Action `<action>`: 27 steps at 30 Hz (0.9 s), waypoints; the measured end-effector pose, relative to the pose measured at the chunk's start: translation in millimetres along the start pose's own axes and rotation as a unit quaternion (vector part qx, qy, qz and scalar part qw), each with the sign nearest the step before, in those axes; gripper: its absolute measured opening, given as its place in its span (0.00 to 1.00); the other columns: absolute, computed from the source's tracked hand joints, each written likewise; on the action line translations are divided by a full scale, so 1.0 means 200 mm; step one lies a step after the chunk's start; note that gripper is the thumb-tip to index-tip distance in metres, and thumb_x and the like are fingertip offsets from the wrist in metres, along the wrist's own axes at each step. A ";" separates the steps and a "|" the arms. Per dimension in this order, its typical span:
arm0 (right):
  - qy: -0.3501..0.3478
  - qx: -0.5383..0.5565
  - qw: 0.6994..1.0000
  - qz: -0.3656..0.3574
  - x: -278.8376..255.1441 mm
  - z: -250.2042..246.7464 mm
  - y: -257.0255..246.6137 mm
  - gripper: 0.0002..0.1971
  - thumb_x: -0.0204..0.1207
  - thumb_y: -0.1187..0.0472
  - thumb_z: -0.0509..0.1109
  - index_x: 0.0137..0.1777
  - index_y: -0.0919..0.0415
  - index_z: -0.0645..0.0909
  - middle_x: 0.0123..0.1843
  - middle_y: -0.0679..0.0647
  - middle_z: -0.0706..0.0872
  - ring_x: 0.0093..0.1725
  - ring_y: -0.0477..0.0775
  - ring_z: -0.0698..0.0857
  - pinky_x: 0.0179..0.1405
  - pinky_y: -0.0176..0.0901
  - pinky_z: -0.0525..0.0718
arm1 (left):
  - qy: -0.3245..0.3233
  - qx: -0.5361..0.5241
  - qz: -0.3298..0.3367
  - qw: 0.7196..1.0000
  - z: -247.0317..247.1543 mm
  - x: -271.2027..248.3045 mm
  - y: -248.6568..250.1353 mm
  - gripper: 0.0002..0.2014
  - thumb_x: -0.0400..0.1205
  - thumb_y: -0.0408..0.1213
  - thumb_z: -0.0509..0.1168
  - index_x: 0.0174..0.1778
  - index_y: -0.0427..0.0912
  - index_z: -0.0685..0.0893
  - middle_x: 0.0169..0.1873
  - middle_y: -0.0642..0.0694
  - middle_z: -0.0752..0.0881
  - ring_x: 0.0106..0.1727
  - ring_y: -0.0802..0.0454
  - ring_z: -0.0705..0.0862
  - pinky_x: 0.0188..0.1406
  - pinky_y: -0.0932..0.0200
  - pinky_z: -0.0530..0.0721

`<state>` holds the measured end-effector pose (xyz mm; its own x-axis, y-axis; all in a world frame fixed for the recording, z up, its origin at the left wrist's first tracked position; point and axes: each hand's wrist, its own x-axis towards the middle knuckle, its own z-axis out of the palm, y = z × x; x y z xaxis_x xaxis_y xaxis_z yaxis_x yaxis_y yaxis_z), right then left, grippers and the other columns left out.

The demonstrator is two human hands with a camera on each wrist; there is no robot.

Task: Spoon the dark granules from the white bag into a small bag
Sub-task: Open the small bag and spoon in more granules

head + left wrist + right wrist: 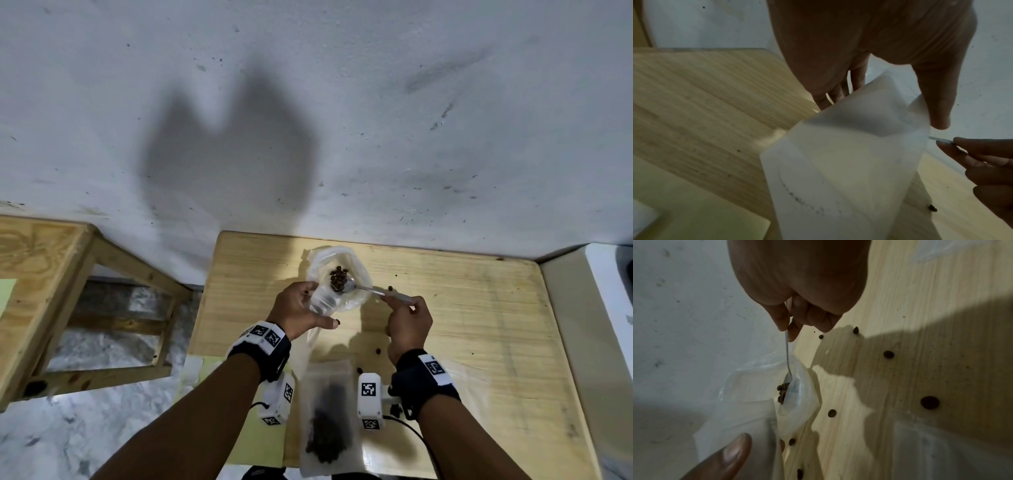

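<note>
My left hand (308, 308) holds a translucent white bag (346, 263) upright and open on the wooden table, thumb (937, 105) on one side and fingers behind. My right hand (394, 301) pinches the handle of a metal spoon (363, 289). Its bowl sits inside the bag's mouth, heaped with dark granules (338, 275). In the right wrist view the spoon (787, 356) reaches down into the bag with granules (782, 392) at its tip. A frosted bag (329, 428) partly filled with dark granules lies flat at the table's near edge, between my wrists.
Loose granules (378, 351) are scattered on the table (479, 325) around the bags. A clear plastic bag (941, 451) lies by my right wrist. A wooden frame (51, 274) stands at the left, a white appliance (599, 308) at the right, a wall behind.
</note>
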<state>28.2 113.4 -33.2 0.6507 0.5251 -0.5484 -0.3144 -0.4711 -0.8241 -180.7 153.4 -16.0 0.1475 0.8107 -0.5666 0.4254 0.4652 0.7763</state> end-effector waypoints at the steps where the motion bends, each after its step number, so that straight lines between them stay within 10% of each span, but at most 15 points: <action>1: -0.004 0.006 1.000 -0.002 0.00 -0.01 -0.01 0.13 0.69 0.67 0.79 0.35 0.54 0.76 0.35 0.54 0.81 0.32 0.50 0.74 0.34 0.43 0.70 | -0.001 0.002 0.000 1.000 0.00 0.00 0.00 0.50 0.55 0.39 0.89 0.75 0.44 0.76 0.67 0.51 0.81 0.64 0.54 0.80 0.57 0.64 0.79; 13: -0.107 0.006 0.986 -0.128 -0.07 -0.10 -0.25 0.13 0.73 0.71 0.76 0.37 0.63 0.72 0.30 0.57 0.68 0.25 0.50 0.63 0.23 0.37 0.66 | 0.011 -0.004 -0.001 1.000 0.00 -0.02 -0.02 0.50 0.54 0.38 0.89 0.74 0.44 0.76 0.69 0.50 0.79 0.67 0.53 0.79 0.68 0.54 0.81; 22: -0.241 -0.139 0.915 -0.291 -0.21 -0.05 -0.28 0.24 0.74 0.71 0.78 0.31 0.40 0.75 0.40 0.47 0.92 0.21 0.47 0.68 0.24 0.39 0.69 | 0.008 -0.009 0.007 1.000 0.02 0.00 -0.03 0.51 0.52 0.40 0.89 0.73 0.45 0.76 0.71 0.49 0.79 0.69 0.52 0.78 0.70 0.53 0.80; 27: -0.139 -0.028 0.962 -0.234 -0.14 -0.08 -0.32 0.17 0.69 0.71 0.80 0.33 0.60 0.72 0.30 0.53 0.80 0.29 0.56 0.72 0.32 0.47 0.70 | 0.009 -0.010 0.027 1.000 0.01 0.00 -0.04 0.51 0.50 0.43 0.89 0.71 0.46 0.77 0.71 0.48 0.77 0.71 0.52 0.77 0.72 0.49 0.79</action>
<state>40.7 116.6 36.7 0.4995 0.8544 -0.1430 0.0104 -0.1710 -0.9852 -183.4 148.3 -22.3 0.1535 0.8410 -0.5187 0.3987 0.4276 0.8113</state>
